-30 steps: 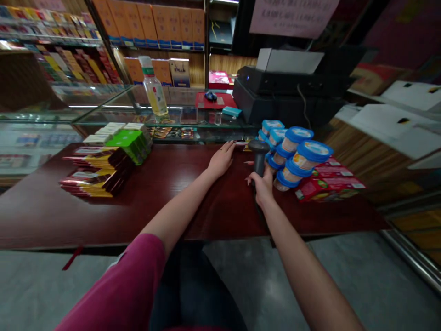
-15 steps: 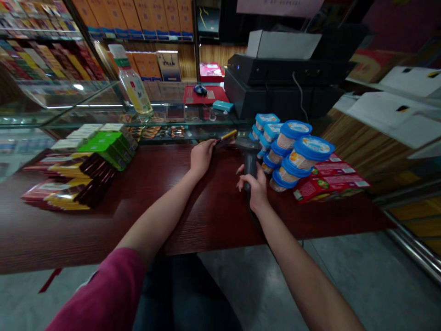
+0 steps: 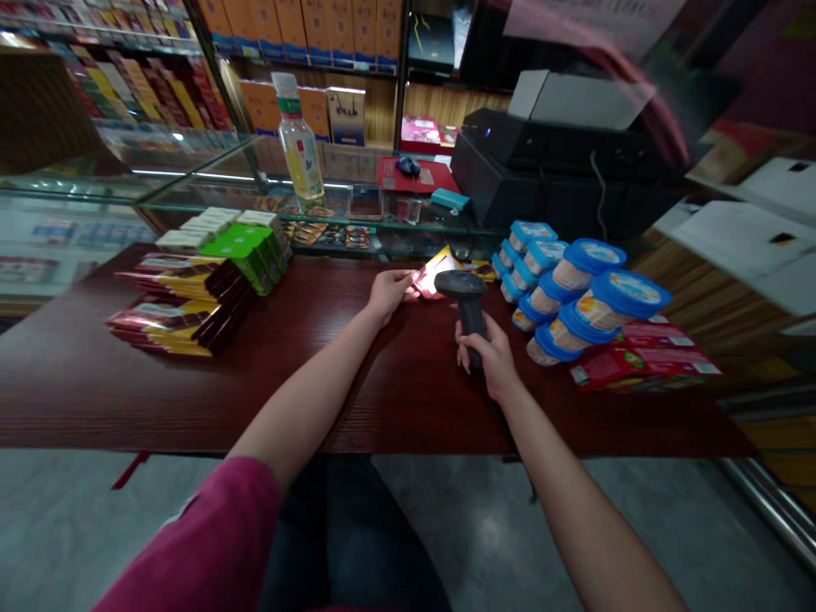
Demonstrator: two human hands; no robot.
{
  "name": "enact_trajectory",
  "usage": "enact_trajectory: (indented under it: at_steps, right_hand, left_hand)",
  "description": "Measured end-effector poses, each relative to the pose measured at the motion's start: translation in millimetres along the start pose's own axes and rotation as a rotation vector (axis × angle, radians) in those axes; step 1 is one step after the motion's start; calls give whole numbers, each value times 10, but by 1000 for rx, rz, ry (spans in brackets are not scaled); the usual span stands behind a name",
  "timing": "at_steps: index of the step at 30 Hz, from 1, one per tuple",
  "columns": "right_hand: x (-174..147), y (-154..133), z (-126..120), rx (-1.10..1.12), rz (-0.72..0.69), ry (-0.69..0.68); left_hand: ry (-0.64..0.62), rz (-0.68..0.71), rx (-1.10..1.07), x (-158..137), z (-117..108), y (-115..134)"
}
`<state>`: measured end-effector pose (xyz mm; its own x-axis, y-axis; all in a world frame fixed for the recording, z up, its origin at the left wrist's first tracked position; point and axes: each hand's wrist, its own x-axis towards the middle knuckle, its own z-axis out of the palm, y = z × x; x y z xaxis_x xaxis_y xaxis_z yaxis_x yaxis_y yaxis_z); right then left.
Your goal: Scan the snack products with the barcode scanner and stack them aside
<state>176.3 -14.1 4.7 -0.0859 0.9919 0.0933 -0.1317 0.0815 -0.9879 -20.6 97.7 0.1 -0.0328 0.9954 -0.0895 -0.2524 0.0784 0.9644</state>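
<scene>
My left hand [image 3: 390, 295] pinches the near left corner of a yellow and dark red snack packet [image 3: 433, 274], whose face is lit bright white. In my right hand [image 3: 490, 355] is a black barcode scanner [image 3: 470, 310], gripped round its handle with the head over the packet's right side. Another yellow packet [image 3: 483, 270] lies just behind the scanner head, partly hidden. Stacked to the left are similar yellow and dark red packets [image 3: 184, 310], beside green boxes [image 3: 246, 252] and white boxes [image 3: 213, 225].
Blue-lidded tubs [image 3: 583, 297] stand stacked right of the scanner, with red boxes [image 3: 650, 357] beyond them. A drink bottle [image 3: 298, 144] stands on the glass counter [image 3: 337, 217] behind the wooden table [image 3: 286, 391]. Black equipment [image 3: 541, 183] rises at the back right.
The packet in my left hand has turned from edge-on to face up, and bright light now falls on it. My view has shifted left, so things appear farther right.
</scene>
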Motion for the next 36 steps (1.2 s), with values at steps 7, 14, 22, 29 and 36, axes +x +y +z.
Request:
enact_trajectory:
  at_steps: [7, 14, 22, 29, 36]
  right_hand:
    - [-76, -27, 34, 29, -43, 52]
    - [-191, -142, 376, 191, -76, 102]
    - [-319, -150, 1348, 215, 88, -278]
    - [-358, -22, 2219, 190, 128, -463]
    - [-357, 46, 2568, 234, 167, -459]
  left_hand:
    - [-103, -59, -70, -273, -159, 19]
    - [-78, 99, 173, -1026, -900, 259]
    - [415, 712, 935, -2098, -2390, 1037]
    - [471, 678, 1159, -2404, -3188, 1083]
    - [532, 553, 1279, -2351, -3392, 1020]
